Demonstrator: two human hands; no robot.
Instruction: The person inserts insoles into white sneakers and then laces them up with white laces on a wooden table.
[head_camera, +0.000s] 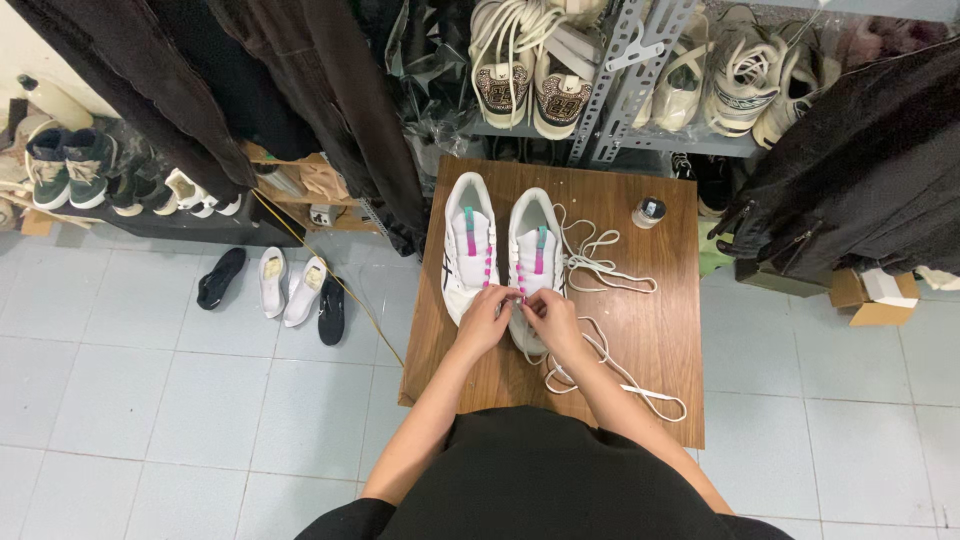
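Two white sneakers with pink and teal tongues stand side by side on a small wooden table (660, 330). The left sneaker (468, 245) and the right sneaker (535, 240) point away from me. My left hand (485, 320) and my right hand (550, 315) meet at the near end of the right sneaker, fingers pinched on its white lace by the pink eyelets. Loose white laces (605, 265) trail over the table to the right of the shoes and loop back toward the table's front edge.
A small jar (648, 211) stands at the table's back right. A metal rack (630, 70) with several sneakers is behind it. Dark garments hang left and right. Insoles (290, 290) lie on the tiled floor at left; a cardboard box (872, 298) sits at right.
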